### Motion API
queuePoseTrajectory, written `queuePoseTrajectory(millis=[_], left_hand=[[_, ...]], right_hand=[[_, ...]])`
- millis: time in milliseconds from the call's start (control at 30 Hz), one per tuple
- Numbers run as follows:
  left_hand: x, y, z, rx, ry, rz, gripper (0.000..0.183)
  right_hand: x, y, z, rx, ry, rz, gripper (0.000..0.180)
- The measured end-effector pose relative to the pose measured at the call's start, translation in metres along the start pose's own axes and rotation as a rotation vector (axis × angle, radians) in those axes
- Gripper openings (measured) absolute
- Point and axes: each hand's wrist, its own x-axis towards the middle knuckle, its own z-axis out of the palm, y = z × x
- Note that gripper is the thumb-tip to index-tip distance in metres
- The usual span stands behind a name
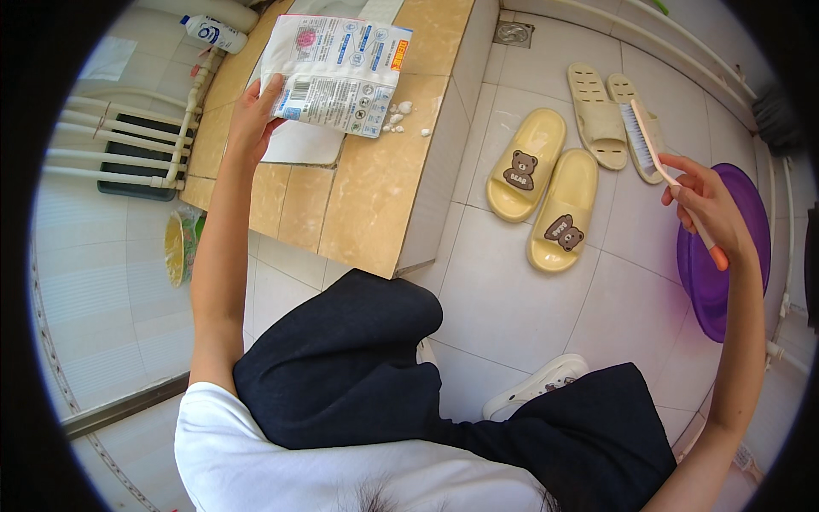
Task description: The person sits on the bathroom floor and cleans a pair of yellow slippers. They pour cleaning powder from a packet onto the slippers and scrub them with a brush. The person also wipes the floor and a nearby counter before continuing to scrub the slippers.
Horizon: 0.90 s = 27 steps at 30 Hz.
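Observation:
My left hand [256, 118] grips the near left edge of a white printed pouch [342, 70], held over the tan tiled ledge [377, 185]. White lumps and crumbs [400, 115] lie on the tile beside the pouch. On the right, my right hand [704, 198] holds a long-handled scrub brush [652, 144] with pale bristles and an orange handle end. Its bristle head appears above one of two beige slippers [598, 121] on the floor; whether they touch I cannot tell. Nearer stand two yellow slippers [544, 189] with brown bear patches.
A purple plastic basin [710, 307] leans at the right wall, near my right forearm. White pipes [128, 141] run along the left wall, with a white bottle [214, 33] above. A floor drain [513, 34] lies at the back. A yellow container [176, 246] sits left of the ledge.

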Motion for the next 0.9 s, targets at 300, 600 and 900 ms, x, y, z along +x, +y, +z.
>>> queuePoseTrajectory(millis=[300,600,900], left_hand=[[-0.002,-0.036,-0.031,-0.369,0.089,-0.312,0.035],[-0.04,-0.076,-0.023,-1.505,-0.268,-0.434,0.036],[-0.087,-0.096,-0.09,-1.456,-0.144,-0.515,0.05]], right_hand=[[0.009,-0.006,0.021,0.056,-0.08,-0.065,0.045],[0.035,-0.035,0.074,0.247,-0.307,-0.116,0.048],[0.049,-0.07,0.101,0.202,-0.336,-0.162,0.045]])
